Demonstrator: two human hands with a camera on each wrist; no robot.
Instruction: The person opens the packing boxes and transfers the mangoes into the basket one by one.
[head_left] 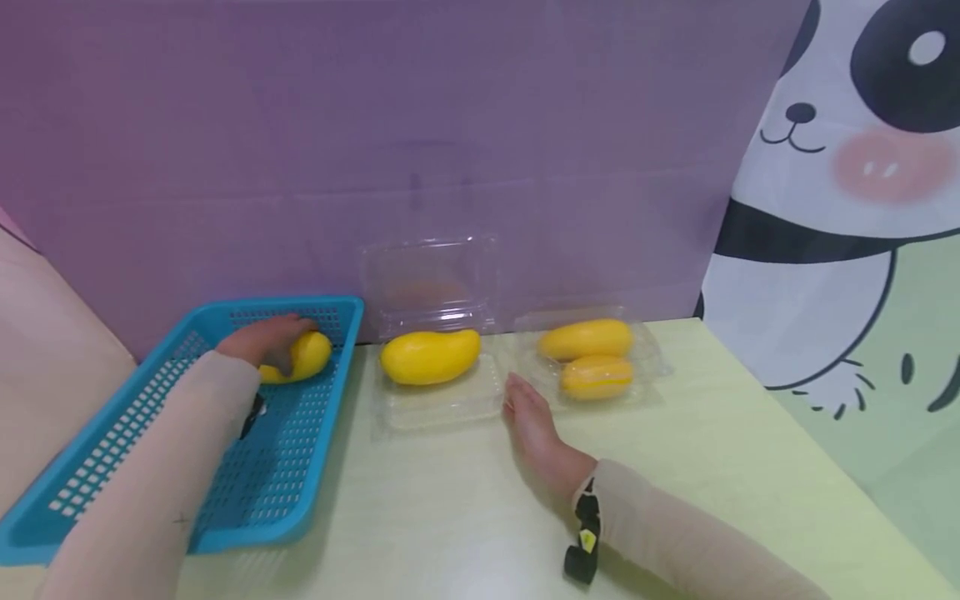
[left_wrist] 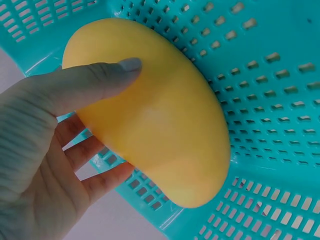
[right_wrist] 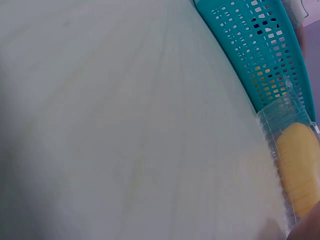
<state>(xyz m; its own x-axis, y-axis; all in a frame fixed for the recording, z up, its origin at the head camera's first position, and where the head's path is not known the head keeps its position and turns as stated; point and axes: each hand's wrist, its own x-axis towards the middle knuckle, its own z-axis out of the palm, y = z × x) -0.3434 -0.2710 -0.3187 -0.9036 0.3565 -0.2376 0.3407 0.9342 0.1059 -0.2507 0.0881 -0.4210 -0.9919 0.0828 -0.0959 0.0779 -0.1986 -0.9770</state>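
Note:
My left hand (head_left: pixel 272 340) reaches into the blue basket (head_left: pixel 324 467) and grips a yellow mango (head_left: pixel 310 357). In the left wrist view the thumb lies across the top of this mango (left_wrist: pixel 165 120) and the fingers curl beneath its side. Another mango (head_left: pixel 430 358) lies in an open clear plastic clamshell box (head_left: pixel 442 414), whose lid stands raised at the back. My right hand (head_left: pixel 536 429) rests by the right edge of that box with its fingers fairly straight and nothing held. Whether it touches the box is hard to tell.
Right of my right hand, a second clear box (head_left: pixel 648 367) contains two mangoes (head_left: pixel 587 340). A purple cloth (head_left: pixel 420 100) hangs behind the pale table (head_left: pixel 420 517). A panda-printed sheet (head_left: pixel 817 308) borders the right side.

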